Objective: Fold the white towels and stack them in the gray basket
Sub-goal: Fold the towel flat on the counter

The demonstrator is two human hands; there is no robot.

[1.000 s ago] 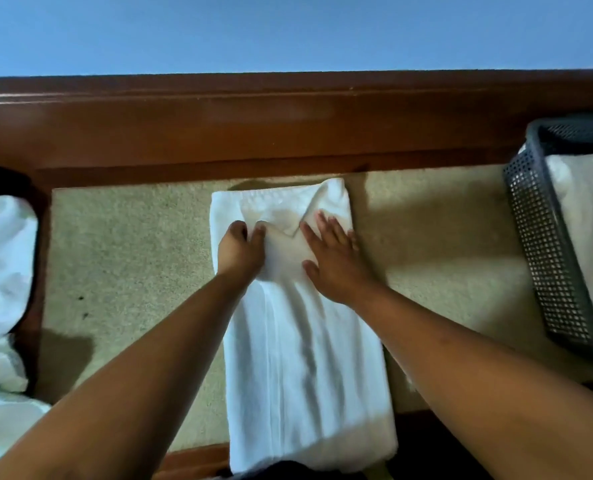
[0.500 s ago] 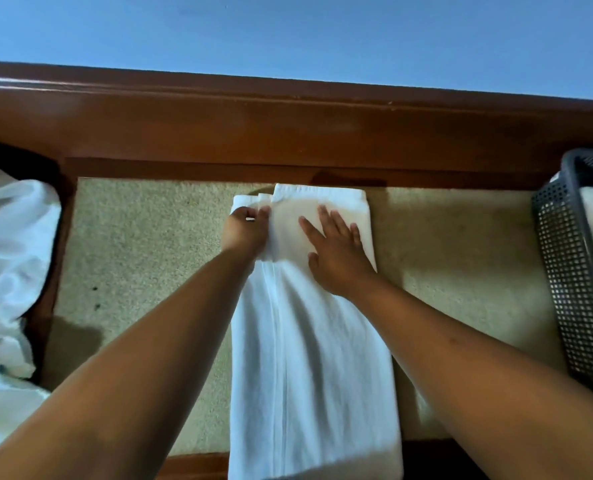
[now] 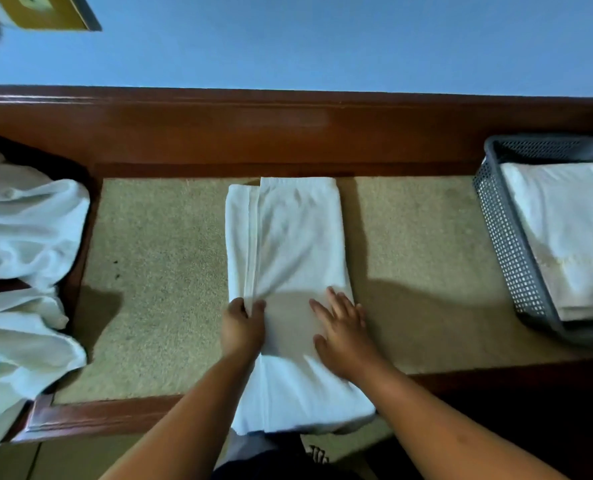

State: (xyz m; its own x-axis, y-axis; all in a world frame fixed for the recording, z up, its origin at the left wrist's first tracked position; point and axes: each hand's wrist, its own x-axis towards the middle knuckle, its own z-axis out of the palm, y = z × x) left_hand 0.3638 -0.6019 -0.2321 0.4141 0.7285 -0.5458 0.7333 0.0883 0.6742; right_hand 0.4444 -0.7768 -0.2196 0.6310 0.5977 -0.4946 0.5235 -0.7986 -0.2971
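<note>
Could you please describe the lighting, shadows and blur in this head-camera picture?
Head view: dim, bluish light; soft dark shadows lie on the beige carpeted surface and the long folded white towel; the right hand looks slightly motion-blurred; the gray perforated plastic basket skews at the wide-angle edge.

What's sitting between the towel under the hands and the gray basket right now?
Nothing. In the head view only bare beige mat, partly shadowed, runs from the towel to the gray basket.

The left hand (image 3: 242,329) and right hand (image 3: 343,336) have slid from the far end of the towel (image 3: 298,237) to its middle.
</note>
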